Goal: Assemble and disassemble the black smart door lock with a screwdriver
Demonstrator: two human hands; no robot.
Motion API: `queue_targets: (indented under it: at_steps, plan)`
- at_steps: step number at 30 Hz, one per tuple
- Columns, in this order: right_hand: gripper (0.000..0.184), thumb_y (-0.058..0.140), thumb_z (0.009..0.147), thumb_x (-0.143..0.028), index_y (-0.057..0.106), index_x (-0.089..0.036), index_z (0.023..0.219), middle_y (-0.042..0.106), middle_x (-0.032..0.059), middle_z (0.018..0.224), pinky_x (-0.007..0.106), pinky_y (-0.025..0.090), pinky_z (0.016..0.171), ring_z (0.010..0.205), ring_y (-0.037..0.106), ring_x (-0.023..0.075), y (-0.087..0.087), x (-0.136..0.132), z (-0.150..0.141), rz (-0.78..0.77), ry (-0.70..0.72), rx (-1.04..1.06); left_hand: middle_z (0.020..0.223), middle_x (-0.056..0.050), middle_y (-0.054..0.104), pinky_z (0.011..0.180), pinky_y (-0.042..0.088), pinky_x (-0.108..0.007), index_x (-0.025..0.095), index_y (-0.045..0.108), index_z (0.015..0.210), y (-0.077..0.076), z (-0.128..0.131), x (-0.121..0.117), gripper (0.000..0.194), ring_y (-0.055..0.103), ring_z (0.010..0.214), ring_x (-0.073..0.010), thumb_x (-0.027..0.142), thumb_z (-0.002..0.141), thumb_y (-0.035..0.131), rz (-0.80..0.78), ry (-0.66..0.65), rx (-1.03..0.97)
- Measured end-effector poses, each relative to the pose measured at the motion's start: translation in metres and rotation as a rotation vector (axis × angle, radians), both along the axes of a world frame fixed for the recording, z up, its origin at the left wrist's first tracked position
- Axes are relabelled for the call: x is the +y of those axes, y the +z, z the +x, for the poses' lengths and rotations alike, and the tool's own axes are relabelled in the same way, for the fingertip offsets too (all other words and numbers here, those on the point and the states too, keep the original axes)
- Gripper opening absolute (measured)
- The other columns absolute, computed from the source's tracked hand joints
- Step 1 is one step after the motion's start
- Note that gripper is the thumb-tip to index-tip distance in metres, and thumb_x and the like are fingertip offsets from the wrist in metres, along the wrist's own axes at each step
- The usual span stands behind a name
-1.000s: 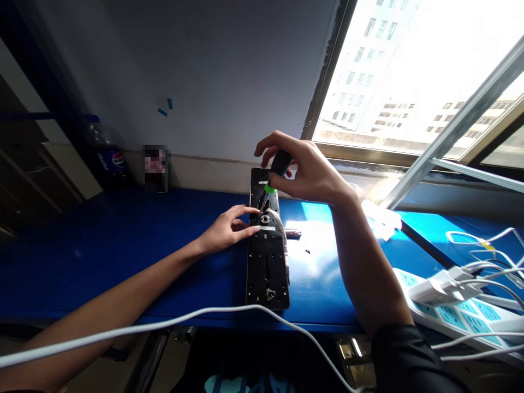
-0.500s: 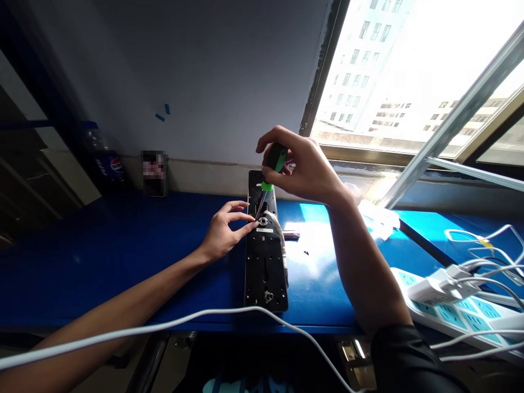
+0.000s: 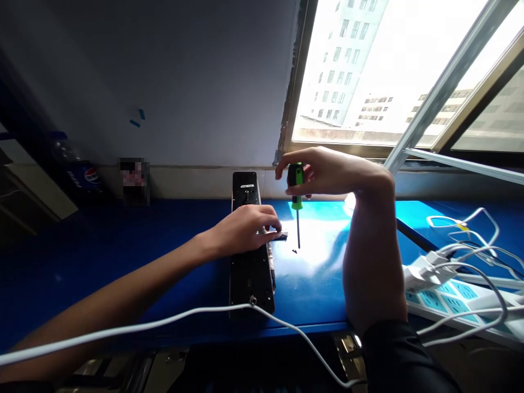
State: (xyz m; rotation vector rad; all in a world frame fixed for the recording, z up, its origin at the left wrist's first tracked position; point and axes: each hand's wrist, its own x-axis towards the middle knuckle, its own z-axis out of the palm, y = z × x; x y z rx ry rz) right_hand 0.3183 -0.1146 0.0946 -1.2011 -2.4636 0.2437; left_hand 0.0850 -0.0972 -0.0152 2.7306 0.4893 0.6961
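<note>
Down the link, my view of the middle of the black metal plate (image 3: 249,278) is blocked by the left hand (image 3: 241,232). The tiny speck (image 3: 295,251) on the worktop (image 3: 123,262) is too small to identify, the blurred block (image 3: 133,179) beside the Pepsi bottle (image 3: 77,174) is unreadable, and the power strip (image 3: 446,303) runs off the right edge.

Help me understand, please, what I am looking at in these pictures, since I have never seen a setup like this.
There is no machine here: one camera worn on a person's head looks down at their two bare hands. The right hand holds a green-and-black screwdriver upright over a blue workbench. The left hand lies over a long black plate, perhaps a door-lock panel, with its fingertips beside a small dark strip. A white cable crosses the front of the bench, a power strip sits to the right, and a window lies beyond.
</note>
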Motion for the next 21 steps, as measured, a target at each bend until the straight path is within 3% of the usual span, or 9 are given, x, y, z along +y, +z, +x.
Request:
queue_targets:
  at_steps: [4,9,13,21]
  plan:
    - [0.028,0.086,0.078,-0.030,0.078,-0.023,0.104,0.074,-0.0002,0.070,0.027,0.047,0.047,0.055,0.066,0.0143,-0.004,0.005,0.027,-0.133,-0.095,-0.048,0.094,-0.008,0.076,0.075,0.052,-0.039,0.022,0.084,0.090,0.016,0.046,0.014,0.010,0.070,0.078,-0.0248,0.021,0.088,0.074,0.097,-0.056,0.240]
    - [0.030,0.084,0.078,-0.031,0.074,-0.023,0.105,0.074,-0.0010,0.069,0.028,0.051,0.052,0.059,0.070,0.0170,0.001,0.003,0.041,-0.197,-0.215,-0.094,0.083,-0.007,0.075,0.066,0.046,-0.032,0.020,0.082,0.080,0.006,0.087,0.027,0.011,0.067,0.070,-0.0209,0.022,0.087,0.074,0.142,-0.033,0.451]
    - [0.035,0.080,0.083,-0.035,0.071,-0.024,0.115,0.077,-0.0001,0.077,0.032,0.057,0.065,0.072,0.075,0.0195,0.007,-0.003,0.040,-0.291,-0.267,-0.148,0.089,-0.008,0.076,0.063,0.041,-0.028,0.018,0.082,0.087,-0.008,0.102,0.032,0.013,0.066,0.073,-0.0184,0.024,0.091,0.071,0.165,-0.043,0.588]
    - [0.041,0.083,0.082,-0.034,0.071,-0.024,0.120,0.078,0.0011,0.080,0.033,0.056,0.066,0.073,0.075,0.0208,0.007,-0.004,0.048,-0.263,-0.277,-0.122,0.090,-0.008,0.078,0.059,0.038,-0.027,0.019,0.083,0.090,-0.021,0.108,0.030,0.013,0.065,0.071,-0.0176,0.028,0.092,0.074,0.105,-0.065,0.684]
